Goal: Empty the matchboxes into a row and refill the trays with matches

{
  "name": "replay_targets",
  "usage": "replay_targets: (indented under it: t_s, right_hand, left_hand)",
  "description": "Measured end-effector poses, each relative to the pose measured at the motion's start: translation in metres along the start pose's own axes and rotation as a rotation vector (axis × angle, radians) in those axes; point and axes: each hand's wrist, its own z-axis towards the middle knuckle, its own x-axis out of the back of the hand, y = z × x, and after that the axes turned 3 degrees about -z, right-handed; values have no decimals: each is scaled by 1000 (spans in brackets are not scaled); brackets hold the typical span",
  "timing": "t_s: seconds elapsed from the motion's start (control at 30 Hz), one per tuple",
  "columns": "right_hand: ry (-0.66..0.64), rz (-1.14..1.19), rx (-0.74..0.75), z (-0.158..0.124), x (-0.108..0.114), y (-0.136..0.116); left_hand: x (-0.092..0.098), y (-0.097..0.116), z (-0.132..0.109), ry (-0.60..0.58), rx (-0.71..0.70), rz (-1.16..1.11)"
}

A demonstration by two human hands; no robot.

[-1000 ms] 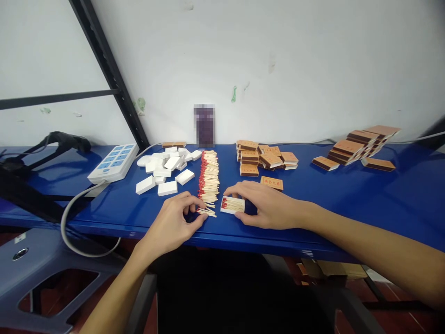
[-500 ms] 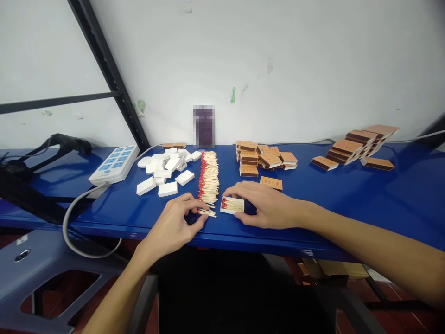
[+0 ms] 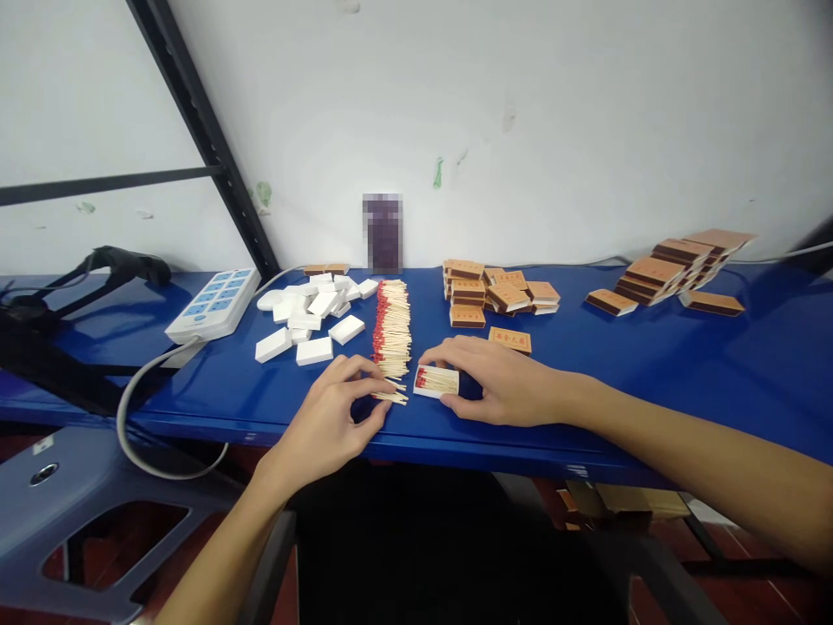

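Note:
My left hand closes its thumb and fingertips around a few matches at the near end of a long row of matches, their red heads pointing left. My right hand holds a white matchbox tray between thumb and fingers on the blue table. Inside the tray lie several matches with red heads to the left. A brown matchbox sleeve rests just beyond my right hand. To the left of the row is a loose heap of white matchbox trays.
Brown matchbox sleeves are piled behind my right hand, with a stack of matchboxes farther right. A white power strip with a cable stands left. A pixelated dark object leans on the wall. A stool is below left.
My left fingertips have drawn slightly closer together on the matches at the near end of the row. My right hand and the tray stay in nearly the same place.

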Motion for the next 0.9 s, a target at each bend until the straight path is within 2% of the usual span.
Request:
replay_targets:
  t_s: [0.27,0.37,0.73,0.9]
  right_hand:
    - [0,4,-4,0,0,0]
    - [3,8,4,0,0,0]
    - [-16,1,-10,0,1,-1]
    - [-24,-1,-6,0,0,0]
  left_hand:
    - [-2,1,-1,33,-87,33]
    - [-2,2,-2,39,-80,46]
    - [-1,4,-1,-75,-33,107]
    - [-1,5,-1,-52,-22,71]
